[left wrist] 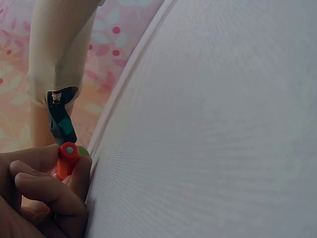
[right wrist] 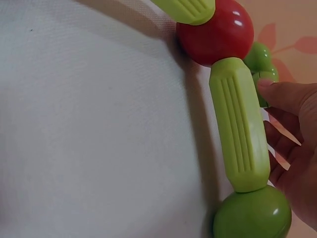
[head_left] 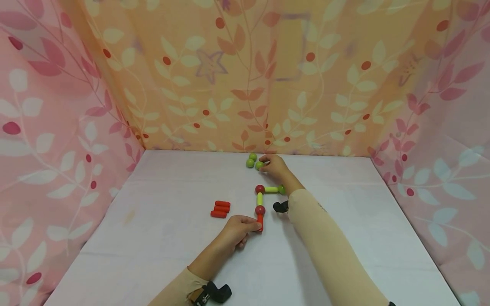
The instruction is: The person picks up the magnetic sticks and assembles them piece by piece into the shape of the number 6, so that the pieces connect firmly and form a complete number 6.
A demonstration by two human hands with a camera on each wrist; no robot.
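My left hand (head_left: 236, 230) pinches a red rod (head_left: 260, 220) between thumb and fingers. In the left wrist view the red rod (left wrist: 67, 163) shows a small silvery dot on its end. The rod lines up with a red ball (head_left: 260, 210), a yellow-green rod (head_left: 260, 199) and a second red ball (head_left: 260, 189). From there another yellow-green rod (right wrist: 239, 126) runs sideways to a green ball (right wrist: 253, 214). At the far side my right hand (head_left: 276, 167) has thumb and fingers around a loose green ball (head_left: 259, 165), beside two more green balls (head_left: 250, 163).
Three loose red rods (head_left: 220, 209) lie side by side left of the joined pieces. The white table (head_left: 160, 182) is bounded by a flowered orange cloth (head_left: 172, 97) at the back and pink flowered cloths (head_left: 49, 140) at the sides. Each wrist wears a black camera mount (head_left: 218, 293).
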